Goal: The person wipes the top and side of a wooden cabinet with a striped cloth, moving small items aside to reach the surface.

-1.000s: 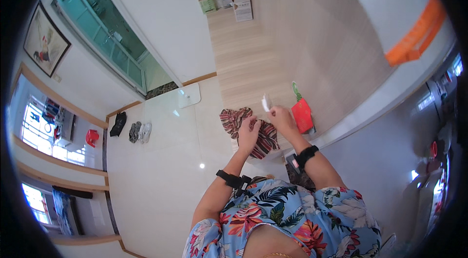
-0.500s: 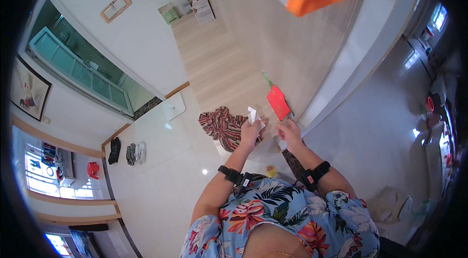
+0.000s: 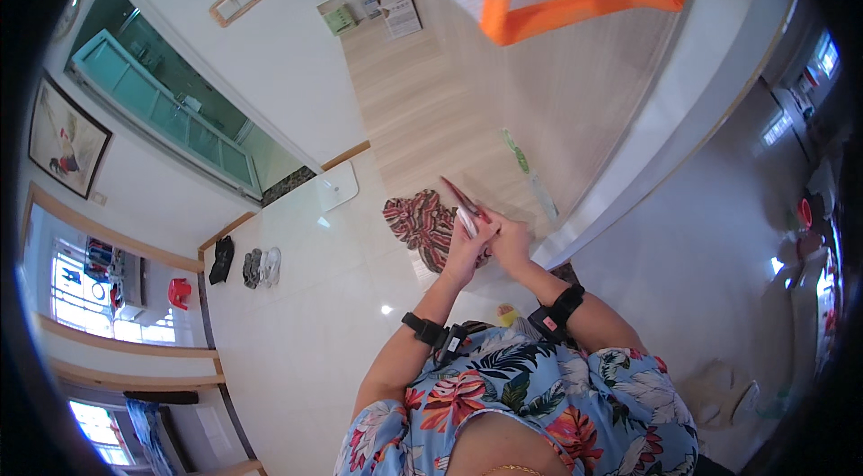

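My left hand (image 3: 463, 256) is closed around a folded white tissue or paper (image 3: 467, 222). Right beside it, nearly touching, my right hand (image 3: 509, 244) grips a red paper envelope (image 3: 463, 195), now seen almost edge-on and tilted up to the left. Under and left of the hands lies a crumpled striped cloth (image 3: 418, 222) in red, brown and cream, on the light wood-grain surface (image 3: 422, 116). Beyond my right hand rests a long thin packet, green (image 3: 515, 151) at its far end and clear (image 3: 543, 196) at its near end.
An orange-edged white bag or panel (image 3: 584, 0) juts in at the top. Small boxes (image 3: 399, 14) stand at the surface's far end. A white wall edge (image 3: 665, 143) runs along the right. Shoes (image 3: 261, 267) and a white scale-like plate (image 3: 338, 186) are on the tiled floor at left.
My right hand has moved left to meet my left hand, lifting the red envelope off the surface and turning it edge-on. The thin packet now shows whole. The view has shifted slightly.
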Motion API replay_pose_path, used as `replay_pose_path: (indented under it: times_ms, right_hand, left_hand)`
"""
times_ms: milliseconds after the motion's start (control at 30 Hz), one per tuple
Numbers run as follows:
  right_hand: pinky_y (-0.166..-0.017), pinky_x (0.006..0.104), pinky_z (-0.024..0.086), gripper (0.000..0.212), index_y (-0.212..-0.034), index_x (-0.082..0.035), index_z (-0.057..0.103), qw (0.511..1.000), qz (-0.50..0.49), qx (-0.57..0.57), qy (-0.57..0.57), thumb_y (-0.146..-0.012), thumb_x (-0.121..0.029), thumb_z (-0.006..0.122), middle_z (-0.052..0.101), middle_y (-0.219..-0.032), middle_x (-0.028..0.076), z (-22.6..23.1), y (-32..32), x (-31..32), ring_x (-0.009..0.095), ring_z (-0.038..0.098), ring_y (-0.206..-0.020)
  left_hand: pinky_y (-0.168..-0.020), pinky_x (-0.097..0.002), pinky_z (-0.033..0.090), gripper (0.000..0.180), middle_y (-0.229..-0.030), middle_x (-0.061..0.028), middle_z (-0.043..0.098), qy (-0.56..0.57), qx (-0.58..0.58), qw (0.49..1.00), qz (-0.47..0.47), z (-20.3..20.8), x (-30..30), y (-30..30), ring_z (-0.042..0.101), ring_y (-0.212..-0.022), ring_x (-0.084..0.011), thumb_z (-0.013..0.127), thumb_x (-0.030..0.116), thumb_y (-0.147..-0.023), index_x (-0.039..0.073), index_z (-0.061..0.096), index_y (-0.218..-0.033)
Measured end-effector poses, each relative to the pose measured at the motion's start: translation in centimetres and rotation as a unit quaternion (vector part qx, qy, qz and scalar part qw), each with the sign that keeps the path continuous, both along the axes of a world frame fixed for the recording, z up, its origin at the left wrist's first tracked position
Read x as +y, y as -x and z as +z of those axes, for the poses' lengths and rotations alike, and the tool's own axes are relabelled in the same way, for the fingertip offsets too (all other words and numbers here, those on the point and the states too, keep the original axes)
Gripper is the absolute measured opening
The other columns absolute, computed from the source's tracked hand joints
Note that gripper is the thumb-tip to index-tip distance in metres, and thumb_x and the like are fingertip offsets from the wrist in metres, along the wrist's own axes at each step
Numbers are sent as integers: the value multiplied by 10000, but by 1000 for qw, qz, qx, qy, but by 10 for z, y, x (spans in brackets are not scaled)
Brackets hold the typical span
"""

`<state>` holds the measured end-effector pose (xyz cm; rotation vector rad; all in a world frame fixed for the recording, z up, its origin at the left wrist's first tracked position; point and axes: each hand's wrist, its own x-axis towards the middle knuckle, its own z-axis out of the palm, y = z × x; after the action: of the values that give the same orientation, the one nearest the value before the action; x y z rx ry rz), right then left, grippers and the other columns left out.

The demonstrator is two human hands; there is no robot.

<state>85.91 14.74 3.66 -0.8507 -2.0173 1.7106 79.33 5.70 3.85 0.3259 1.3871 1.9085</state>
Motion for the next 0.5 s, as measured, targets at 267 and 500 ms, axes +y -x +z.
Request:
replay_pose_path:
  times_ms: [267, 500]
  right_hand:
    - [-567, 260, 485, 434, -1286, -67, 553, 967, 149, 123, -166, -858, -70, 626, 600, -690, 24, 13, 5, -28, 95, 573, -597]
    - [-933, 396, 459, 621, -1339, -101, 482, 913, 182, 20, -364, -780, -253, 706, 542, -1240, 145, -1, 39, -23, 264, 560, -1114]
  left_hand:
    - [-881, -273, 473, 373, -1183, -88, 604, -18, 33, 996, 85, 32, -53, 18, 577, -1043, -153, 570, 175, -949, 4, 516, -1276]
    - [-650, -270, 493, 224, -837, -56, 670, 151, 255, 943, 149, 15, -110, 34, 606, -721, -124, 603, 111, -896, -15, 637, -1078]
